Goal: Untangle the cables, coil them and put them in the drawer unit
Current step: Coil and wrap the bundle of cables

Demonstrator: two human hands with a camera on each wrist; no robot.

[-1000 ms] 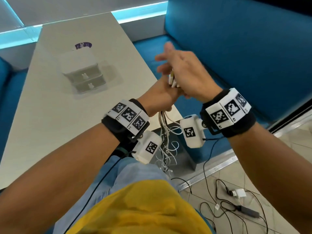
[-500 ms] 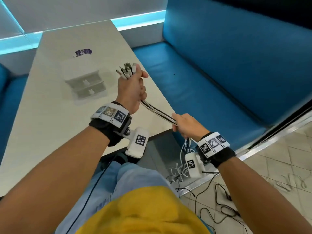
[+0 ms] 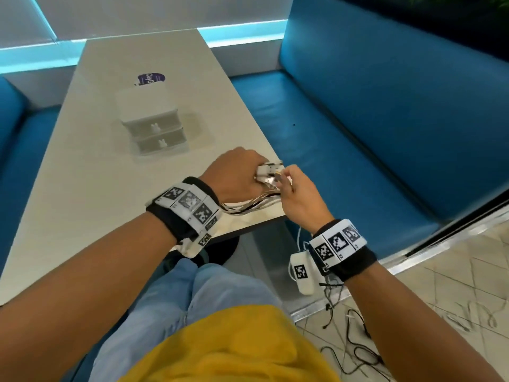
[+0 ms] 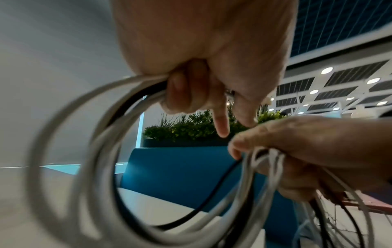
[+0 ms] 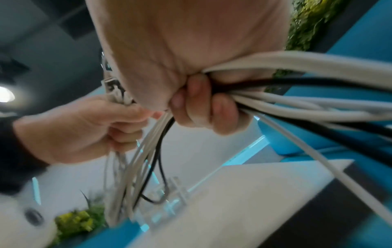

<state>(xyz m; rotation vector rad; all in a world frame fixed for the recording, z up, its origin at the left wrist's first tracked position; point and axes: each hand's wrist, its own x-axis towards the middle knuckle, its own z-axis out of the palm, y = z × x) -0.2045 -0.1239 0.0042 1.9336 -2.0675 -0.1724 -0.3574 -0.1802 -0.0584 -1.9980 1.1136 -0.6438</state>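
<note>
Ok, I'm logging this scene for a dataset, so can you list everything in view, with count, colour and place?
cable bundle: several cables, white with at least one black, looped between both hands over the table's near right corner
drawer unit: one, white, two closed drawers, mid-table
table: one, pale grey, ahead and left
sticker: one, purple, on the table beyond the drawer unit
bench seats: blue, on the right and far left
loose cables: some black, count unclear, on the tiled floor at right
plants: green, behind the bench
left hand: grips the bundle at the plug ends
right hand: grips the bundle beside it
</note>
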